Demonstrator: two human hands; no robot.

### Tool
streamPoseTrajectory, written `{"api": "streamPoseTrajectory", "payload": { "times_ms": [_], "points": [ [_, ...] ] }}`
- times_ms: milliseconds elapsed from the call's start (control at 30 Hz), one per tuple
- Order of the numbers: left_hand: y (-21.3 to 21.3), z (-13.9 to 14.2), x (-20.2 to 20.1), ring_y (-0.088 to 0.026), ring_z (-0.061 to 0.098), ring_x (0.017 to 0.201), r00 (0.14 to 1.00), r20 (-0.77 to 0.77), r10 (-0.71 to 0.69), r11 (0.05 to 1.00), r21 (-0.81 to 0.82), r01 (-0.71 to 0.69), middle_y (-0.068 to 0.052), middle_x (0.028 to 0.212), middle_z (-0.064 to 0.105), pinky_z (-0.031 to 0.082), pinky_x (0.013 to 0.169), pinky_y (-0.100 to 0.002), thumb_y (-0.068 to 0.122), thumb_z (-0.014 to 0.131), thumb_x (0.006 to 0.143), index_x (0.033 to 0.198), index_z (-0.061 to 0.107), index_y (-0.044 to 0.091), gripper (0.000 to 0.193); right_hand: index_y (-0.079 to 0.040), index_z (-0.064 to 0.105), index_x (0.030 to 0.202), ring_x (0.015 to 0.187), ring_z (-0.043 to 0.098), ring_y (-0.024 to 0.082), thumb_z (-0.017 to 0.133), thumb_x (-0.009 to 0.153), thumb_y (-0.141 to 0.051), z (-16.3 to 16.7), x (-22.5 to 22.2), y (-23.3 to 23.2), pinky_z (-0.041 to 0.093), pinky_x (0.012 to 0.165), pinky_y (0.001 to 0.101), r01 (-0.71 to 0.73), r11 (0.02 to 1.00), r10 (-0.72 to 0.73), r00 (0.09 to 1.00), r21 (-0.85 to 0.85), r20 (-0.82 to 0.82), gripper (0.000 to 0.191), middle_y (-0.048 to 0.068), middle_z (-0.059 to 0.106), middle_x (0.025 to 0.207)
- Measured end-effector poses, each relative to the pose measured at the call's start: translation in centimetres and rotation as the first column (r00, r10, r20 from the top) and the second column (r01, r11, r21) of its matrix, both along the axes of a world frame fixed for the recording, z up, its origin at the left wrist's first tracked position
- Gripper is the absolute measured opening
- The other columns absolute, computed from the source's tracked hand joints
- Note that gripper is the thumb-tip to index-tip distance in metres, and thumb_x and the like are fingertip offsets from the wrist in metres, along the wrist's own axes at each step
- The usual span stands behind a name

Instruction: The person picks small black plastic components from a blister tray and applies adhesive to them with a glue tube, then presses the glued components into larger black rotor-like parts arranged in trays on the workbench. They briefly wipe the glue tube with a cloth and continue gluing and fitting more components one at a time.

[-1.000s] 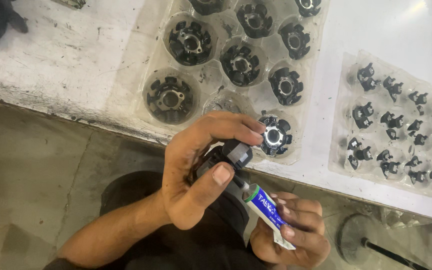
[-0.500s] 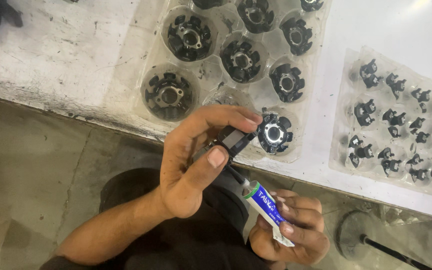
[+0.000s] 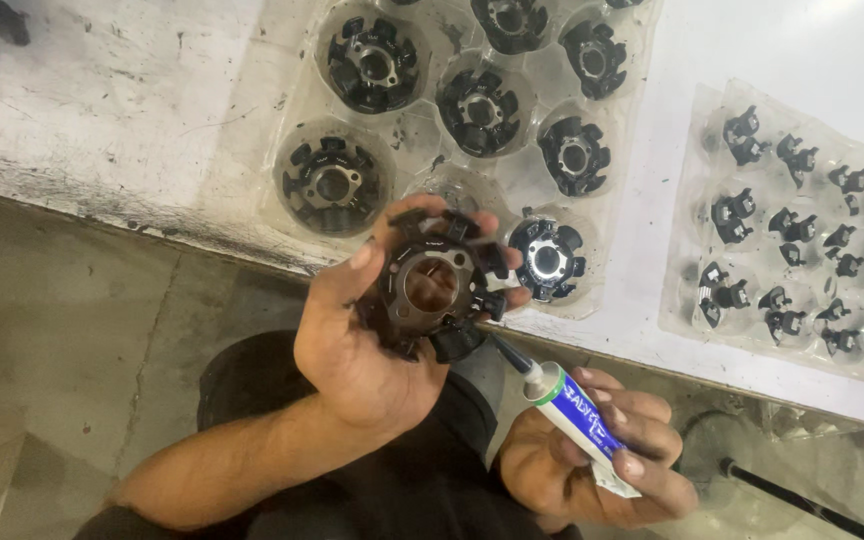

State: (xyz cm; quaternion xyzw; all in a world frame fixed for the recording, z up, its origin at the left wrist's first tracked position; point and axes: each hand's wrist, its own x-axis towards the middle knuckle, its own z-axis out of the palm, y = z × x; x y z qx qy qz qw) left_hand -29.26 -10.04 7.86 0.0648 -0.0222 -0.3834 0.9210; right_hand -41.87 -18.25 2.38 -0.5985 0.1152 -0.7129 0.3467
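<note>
L hand (image 3: 372, 350) gripped black toothed ring part (image 3: 434, 285), hollow centre, off bench edge (image 3: 152, 215); R hand (image 3: 597, 460) clenched round adhesive tube (image 3: 577, 420), nozzle touching it.

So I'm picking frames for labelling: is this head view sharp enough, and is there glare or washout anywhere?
Head view: the left hand and its black ring-shaped part are sharp; the clear plastic tray shows soft glare on its cell walls; the white sheet at upper right looks washed out; the floor stays dim.
</note>
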Motion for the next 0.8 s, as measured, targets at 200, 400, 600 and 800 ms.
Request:
{"api": "streamPoseTrajectory", "payload": {
  "times_ms": [200,400,600,800],
  "points": [
    [-0.3,-0.5,-0.3,-0.042,0.062,0.12,0.992,-0.106,-0.064,0.998,0.01,0.066,-0.024,0.129,0.062,0.054,0.103,-0.06,0.036,0.053,0.101,0.135,0.055,0.002,0.049,-0.013,0.049,0.112,0.088,0.067,0.019,0.075,0.096,-0.008,0.3,0.3,-0.7,0.068,0.077,0.0374,-0.015,0.991,-0.003,0.991,-0.13,-0.137,0.031,0.006,0.06,0.099],
    [-0.7,-1.0,-0.1,-0.043,0.064,0.116,0.985,-0.155,-0.079,0.994,0.068,0.09,-0.024,0.126,0.064,0.055,0.099,-0.06,0.04,0.054,0.099,0.131,0.057,0.002,0.05,-0.011,0.051,0.109,0.087,0.068,0.018,0.075,0.092,-0.007,-0.6,0.3,-1.1,0.068,0.077,0.0392,-0.077,0.987,0.064,0.993,-0.144,-0.095,0.03,0.006,0.061,0.097],
    [-0.9,-1.1,0.2,-0.043,0.065,0.117,0.968,-0.217,-0.124,0.991,0.03,0.134,-0.023,0.126,0.064,0.055,0.099,-0.058,0.048,0.052,0.099,0.129,0.058,0.003,0.054,-0.012,0.051,0.113,0.086,0.067,0.018,0.074,0.094,-0.004,-1.0,-0.7,-1.6,0.068,0.076,0.038,-0.094,0.984,0.067,0.983,-0.153,-0.172,0.031,0.006,0.06,0.1],
    [-1.0,-1.4,0.4,-0.044,0.065,0.116,0.95,-0.269,-0.155,0.985,0.026,0.168,-0.023,0.125,0.066,0.054,0.1,-0.058,0.05,0.049,0.099,0.127,0.06,0.003,0.055,-0.013,0.05,0.113,0.084,0.065,0.017,0.075,0.094,-0.008,-0.8,-0.4,-1.3,0.068,0.076,0.0374,-0.094,0.985,0.063,0.977,-0.143,-0.205,0.031,0.005,0.059,0.1]
  ]
}}
